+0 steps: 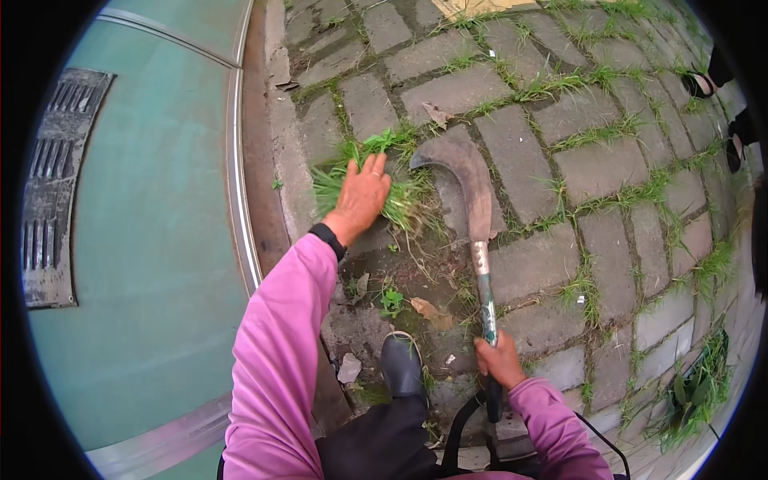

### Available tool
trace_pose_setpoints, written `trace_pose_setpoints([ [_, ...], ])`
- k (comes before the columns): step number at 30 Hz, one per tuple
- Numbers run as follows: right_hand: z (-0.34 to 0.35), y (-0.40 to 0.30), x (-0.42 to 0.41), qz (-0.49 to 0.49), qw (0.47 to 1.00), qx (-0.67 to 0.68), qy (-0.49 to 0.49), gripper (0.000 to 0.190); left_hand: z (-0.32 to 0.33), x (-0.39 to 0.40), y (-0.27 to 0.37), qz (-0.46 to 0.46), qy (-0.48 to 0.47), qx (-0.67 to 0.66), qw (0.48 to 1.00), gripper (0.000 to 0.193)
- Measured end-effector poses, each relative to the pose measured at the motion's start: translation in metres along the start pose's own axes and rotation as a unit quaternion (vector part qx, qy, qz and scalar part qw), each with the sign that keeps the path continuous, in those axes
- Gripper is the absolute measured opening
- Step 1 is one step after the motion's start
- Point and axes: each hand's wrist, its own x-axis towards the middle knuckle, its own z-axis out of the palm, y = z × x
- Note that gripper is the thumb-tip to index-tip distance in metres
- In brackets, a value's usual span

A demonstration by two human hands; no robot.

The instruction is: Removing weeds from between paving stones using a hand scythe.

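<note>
My right hand (501, 359) grips the long handle of a billhook (474, 186). Its broad, brownish blade curves to the left at the top, close to the paving. Worn green paint marks the shaft, which ends in a black grip. My left hand (362, 191), palm down, is on a tuft of long green grass (399, 207), left of the hooked tip. Blades stick out on both sides of this hand, and pale stems or roots show at the tuft's right. The palm and the undersides of the fingers are hidden, so their hold on the grass is unclear.
Grassy joints run between the paving bricks (516, 174). A green panelled wall (156, 180) with a metal vent (63, 186) stands at left. My boot (401, 365) is below the tuft. Another person's shoes (699, 84) show at right, above a grass heap (690, 393).
</note>
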Motion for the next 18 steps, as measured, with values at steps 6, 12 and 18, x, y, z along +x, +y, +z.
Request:
trace_pose_setpoints([
  [6, 0.019, -0.041, 0.036, -0.077, 0.995, -0.07, 0.011, 0.017, 0.044, 0.001, -0.053, -0.238, -0.199, -0.069, 0.948, 0.009],
  [12, 0.059, -0.065, 0.1, -0.197, 0.969, -0.142, 0.028, 0.022, 0.044, -0.018, -0.08, -0.165, -0.128, -0.071, 0.975, 0.007],
  [18, -0.02, -0.003, -0.006, 0.03, 0.949, -0.233, -0.212, 0.021, -0.012, 0.007, -0.074, -0.119, -0.121, -0.116, 0.979, 0.006],
])
